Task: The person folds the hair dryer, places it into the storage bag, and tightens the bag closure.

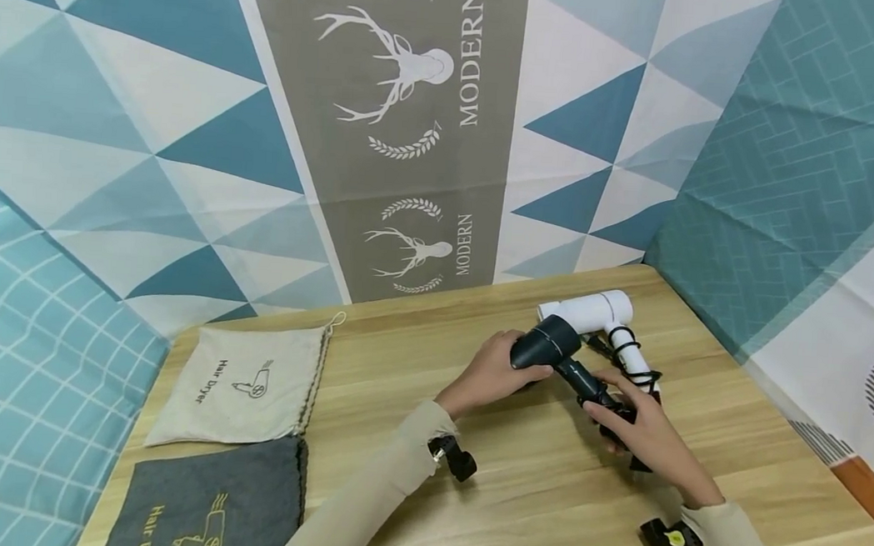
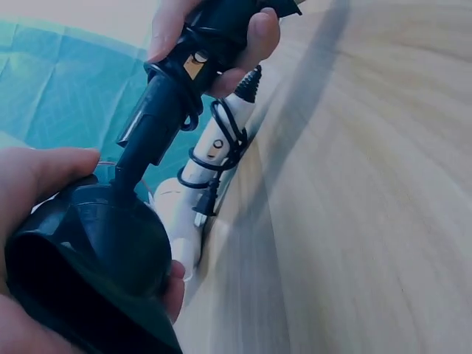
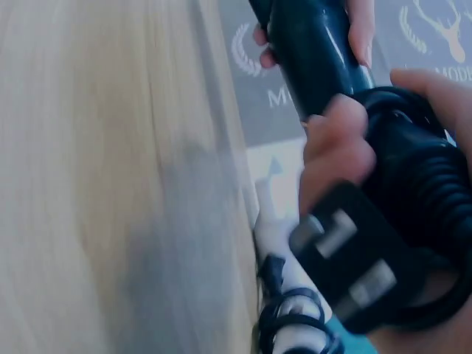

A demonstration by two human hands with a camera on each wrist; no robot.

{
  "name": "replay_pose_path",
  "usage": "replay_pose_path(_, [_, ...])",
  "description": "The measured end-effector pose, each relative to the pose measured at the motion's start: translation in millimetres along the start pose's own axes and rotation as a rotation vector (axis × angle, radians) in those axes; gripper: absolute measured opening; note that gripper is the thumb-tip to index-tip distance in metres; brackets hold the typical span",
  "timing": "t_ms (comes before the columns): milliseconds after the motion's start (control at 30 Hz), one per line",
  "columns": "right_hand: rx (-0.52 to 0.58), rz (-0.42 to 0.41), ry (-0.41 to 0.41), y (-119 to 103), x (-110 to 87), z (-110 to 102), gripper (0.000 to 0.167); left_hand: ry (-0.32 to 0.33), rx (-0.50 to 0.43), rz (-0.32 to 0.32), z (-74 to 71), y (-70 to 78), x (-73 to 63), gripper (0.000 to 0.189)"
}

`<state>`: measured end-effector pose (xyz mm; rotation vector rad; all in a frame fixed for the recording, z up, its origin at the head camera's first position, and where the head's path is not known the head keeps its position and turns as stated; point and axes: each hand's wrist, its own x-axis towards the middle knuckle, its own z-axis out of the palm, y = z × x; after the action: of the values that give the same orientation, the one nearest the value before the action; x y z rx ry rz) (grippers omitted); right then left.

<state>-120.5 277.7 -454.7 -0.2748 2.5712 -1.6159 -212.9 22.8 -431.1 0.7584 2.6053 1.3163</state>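
Both hands hold a black hair dryer (image 1: 549,342) just above the table, its cord wound round the handle. My left hand (image 1: 487,375) grips the dryer's head near the wide nozzle; in the left wrist view the thumb lies along its top. The fingers of my right hand (image 1: 649,428) curl round the lower handle and the wound cord. A black plug (image 3: 343,254) with metal prongs hangs beside the right fingers in the right wrist view. Just beyond lies a white hair dryer (image 1: 592,311), its black cord (image 2: 228,136) looped round the handle.
On the left of the wooden table (image 1: 394,362) lie a cream drawstring bag (image 1: 289,356) and, nearer, a dark grey one (image 1: 161,477), both printed with a hair dryer picture. Patterned cloth (image 1: 590,107) rises behind the table and along its sides.
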Motion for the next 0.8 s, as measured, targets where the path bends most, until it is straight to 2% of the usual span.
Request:
replay_pose_path(233, [0.014,-0.071,-0.005,-18,-4.3,5,0.048,-0.137,-0.249,-0.171,-25.5,3.4,-7.2,0.066])
replay_pose_path(333, [0.02,-0.104,-0.032,-28,-4.3,10,0.046,-0.165,-0.363,-0.179,-32.9,3.5,-10.0,0.064])
replay_pose_path(433, [0.017,-0.109,-0.081,-39,-3.8,14,0.046,-0.159,-0.438,-0.176,-36.6,2.4,-16.8,0.058])
replay_pose_path(633, [0.04,-0.063,-0.235,-63,-1.6,23,0.047,-0.125,-0.446,-0.161,-43.6,5.2,-39.4,0.051])
replay_pose_path(800, [0.077,-0.063,-0.285,-78,1.8,32,0.045,-0.062,-0.422,-0.131,-53.0,13.6,-59.8,0.057])
